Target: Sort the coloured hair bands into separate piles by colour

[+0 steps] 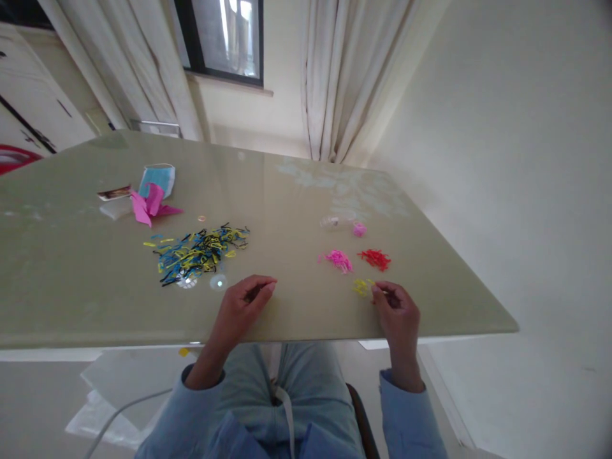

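My left hand rests near the table's front edge, thumb and index finger pressed together; anything between them is too small to make out. To its upper left lies a mixed pile of blue, yellow and black strips. My right hand pinches at the right side of a small yellow pile, its fingertips around a tiny yellow piece. Just beyond that hand are a red pile and a pink pile. Two small clear discs, one of them this disc, lie by the mixed pile.
A blue face mask, a folded pink paper shape and a small printed packet lie at the back left. A pink cluster sits beside a clear object. A wall borders the table on the right.
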`<state>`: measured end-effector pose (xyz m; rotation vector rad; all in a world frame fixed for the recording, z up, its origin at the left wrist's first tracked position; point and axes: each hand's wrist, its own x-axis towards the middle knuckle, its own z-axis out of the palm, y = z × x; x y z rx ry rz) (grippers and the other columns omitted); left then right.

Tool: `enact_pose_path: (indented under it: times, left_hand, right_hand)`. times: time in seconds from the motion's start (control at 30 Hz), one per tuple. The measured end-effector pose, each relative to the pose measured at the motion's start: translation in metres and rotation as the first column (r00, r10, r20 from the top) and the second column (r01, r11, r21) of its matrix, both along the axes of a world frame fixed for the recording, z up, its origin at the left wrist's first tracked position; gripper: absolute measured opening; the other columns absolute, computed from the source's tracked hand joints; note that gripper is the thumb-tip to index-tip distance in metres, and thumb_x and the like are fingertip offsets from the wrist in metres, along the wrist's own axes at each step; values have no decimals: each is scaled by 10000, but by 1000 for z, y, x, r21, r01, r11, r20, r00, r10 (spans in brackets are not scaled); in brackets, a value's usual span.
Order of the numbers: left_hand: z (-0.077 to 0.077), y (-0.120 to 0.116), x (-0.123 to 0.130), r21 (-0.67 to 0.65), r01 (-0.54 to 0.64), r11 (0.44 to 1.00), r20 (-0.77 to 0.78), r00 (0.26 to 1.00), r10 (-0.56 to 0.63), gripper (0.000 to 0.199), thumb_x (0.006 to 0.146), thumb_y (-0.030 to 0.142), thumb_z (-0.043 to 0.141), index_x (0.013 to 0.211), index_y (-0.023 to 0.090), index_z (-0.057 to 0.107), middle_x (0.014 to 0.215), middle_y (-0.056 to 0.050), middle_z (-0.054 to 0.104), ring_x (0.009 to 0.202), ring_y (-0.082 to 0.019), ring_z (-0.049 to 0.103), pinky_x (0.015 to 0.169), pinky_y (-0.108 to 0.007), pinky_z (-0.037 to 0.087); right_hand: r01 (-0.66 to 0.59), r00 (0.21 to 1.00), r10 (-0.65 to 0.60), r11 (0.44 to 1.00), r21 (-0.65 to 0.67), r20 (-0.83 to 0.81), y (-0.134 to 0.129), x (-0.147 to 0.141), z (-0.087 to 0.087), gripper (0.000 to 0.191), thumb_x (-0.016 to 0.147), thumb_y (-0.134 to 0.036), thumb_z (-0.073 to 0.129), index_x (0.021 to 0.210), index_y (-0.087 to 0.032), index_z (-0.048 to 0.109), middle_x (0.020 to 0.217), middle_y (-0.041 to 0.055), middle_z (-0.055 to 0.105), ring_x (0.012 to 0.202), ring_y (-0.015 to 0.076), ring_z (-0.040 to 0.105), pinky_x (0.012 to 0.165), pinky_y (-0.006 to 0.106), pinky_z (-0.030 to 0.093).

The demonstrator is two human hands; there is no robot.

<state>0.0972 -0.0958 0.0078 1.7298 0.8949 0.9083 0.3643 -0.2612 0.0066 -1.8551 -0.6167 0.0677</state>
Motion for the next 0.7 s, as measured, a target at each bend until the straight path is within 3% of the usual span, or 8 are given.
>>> enact_pose_path:
  times: [0.27,0.7]
  left_hand:
    - [3,0,0,-9,-20,1000,-13,1000,20,301,839,434,658,886,163,782,763,-50,753,665,-162,652,609,-241,506]
    - [0,0,1,-16,-29,999,1,1000,29,298,835,436,671,887,163,779,804,-55,766,699,-163,672,629,-231,522]
  right_hand:
    - [-27,975,54,991,-128,217,5,7,-7,295,782,-465,637,831,-191,734,749,71,735,612,183,646,654,313,542]
    - [-101,978,120,989,-112,172,-3,8,-8,322,808,-497,654,884,-190,713,778,61,720,621,170,634,604,295,521]
